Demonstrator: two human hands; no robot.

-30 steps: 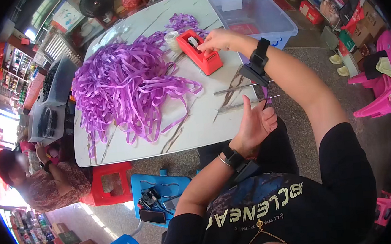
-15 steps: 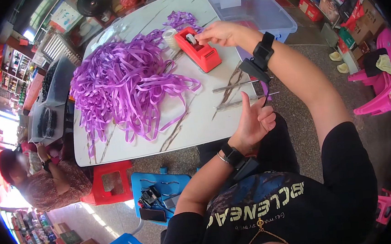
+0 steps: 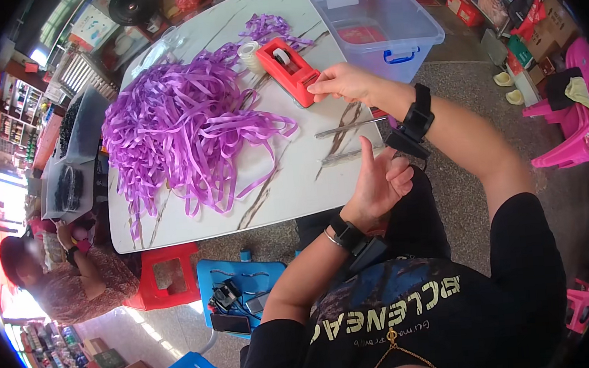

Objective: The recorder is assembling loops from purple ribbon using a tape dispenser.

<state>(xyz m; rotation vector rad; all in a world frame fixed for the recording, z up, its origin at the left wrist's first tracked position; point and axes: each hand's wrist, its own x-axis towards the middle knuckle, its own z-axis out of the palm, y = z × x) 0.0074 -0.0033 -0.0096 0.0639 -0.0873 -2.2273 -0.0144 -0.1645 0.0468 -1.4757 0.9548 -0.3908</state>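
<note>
A red tape dispenser [image 3: 292, 80] with a roll of tape [image 3: 282, 57] in it stands on the table. My right hand [image 3: 345, 85] is at its near, cutter end, thumb and fingertips pinched; any tape between them is too small to see. Closer to me, my left hand [image 3: 380, 185] is raised with its thumb up and its fingers curled; what they hold, if anything, is hidden. Two slim metal rods [image 3: 345, 129] lie at the table edge beside it, partly behind my right wrist. A large heap of purple ribbon [image 3: 179, 127] is left of the dispenser.
The white marbled table [image 3: 302, 190] also bears spare tape rolls [image 3: 250, 56]. Beyond its right side is a clear plastic bin [image 3: 385, 21]. A blue stool [image 3: 243, 278] holds small devices. A person [image 3: 73, 270] sits at the left near a red stool [image 3: 170, 277]. Pink chairs [image 3: 570, 128] stand right.
My right hand has moved from the tape roll toward me, to the dispenser's cutter end. My left hand has kept nearly the same place and shape.
</note>
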